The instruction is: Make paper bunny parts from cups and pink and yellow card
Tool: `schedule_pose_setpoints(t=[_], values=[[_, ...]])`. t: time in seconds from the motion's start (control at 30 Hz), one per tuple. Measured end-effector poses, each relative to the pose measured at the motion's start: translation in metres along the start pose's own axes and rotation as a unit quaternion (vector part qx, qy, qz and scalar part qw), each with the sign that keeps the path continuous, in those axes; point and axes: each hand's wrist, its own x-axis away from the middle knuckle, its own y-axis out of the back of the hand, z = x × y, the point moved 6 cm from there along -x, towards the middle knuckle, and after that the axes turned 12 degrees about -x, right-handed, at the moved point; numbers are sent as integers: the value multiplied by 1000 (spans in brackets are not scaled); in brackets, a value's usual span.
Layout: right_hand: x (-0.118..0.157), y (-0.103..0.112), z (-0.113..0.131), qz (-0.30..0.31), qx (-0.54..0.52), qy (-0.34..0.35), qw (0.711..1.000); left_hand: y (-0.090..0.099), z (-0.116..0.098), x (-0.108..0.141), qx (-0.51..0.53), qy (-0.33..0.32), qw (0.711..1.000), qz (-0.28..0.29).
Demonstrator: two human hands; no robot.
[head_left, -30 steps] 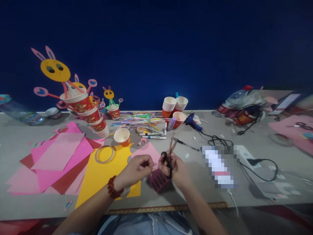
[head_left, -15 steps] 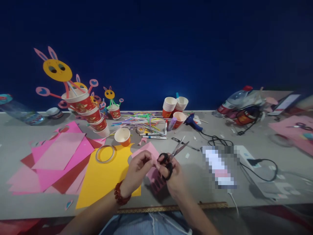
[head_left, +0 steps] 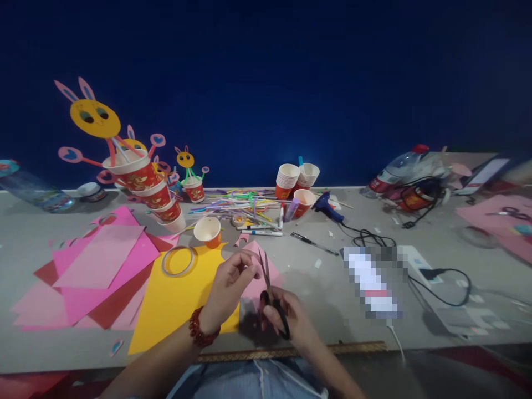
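Observation:
My right hand (head_left: 286,316) is closed on the black handles of a pair of scissors (head_left: 266,277), whose blades are slightly parted and point away from me. Just left of the blade tips, my left hand (head_left: 230,285) is pinched; a small pink piece seems to show at its fingertips, too small to make out. A red bead bracelet circles the left wrist. Beneath the hands lies a pink sheet (head_left: 264,269), and a yellow sheet (head_left: 178,299) with a roll of tape (head_left: 178,260) on it is to the left.
Pink and red sheets (head_left: 100,257) lie at left, below stacked cups with rabbit figures (head_left: 131,172). Behind the hands are a paper cup (head_left: 208,231), pipe cleaners (head_left: 241,205), markers and a blue glue gun (head_left: 328,209). A phone (head_left: 372,282) and cables lie at right.
The scissors have turned from pointing right to pointing forward, their blades now beside my left fingertips. My right hand has moved slightly down and closer to me.

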Motion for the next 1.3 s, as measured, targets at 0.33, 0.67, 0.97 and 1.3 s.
schedule_pose_setpoints(t=[0.33, 0.67, 0.97, 1.3], values=[[-1, 2, -10, -2, -6, -4, 1000, -1, 6, 1, 34, 7, 999, 1], [-2, 2, -6, 2, 9, -3, 1000, -2, 8, 0, 28, 11, 1000, 1], [-4, 0, -5, 3, 7, -15, 1000, 0, 9, 0, 21, 14, 1000, -1], [-4, 2, -8, -6, 9, -9, 1000, 2, 6, -1, 11, 19, 1000, -2]])
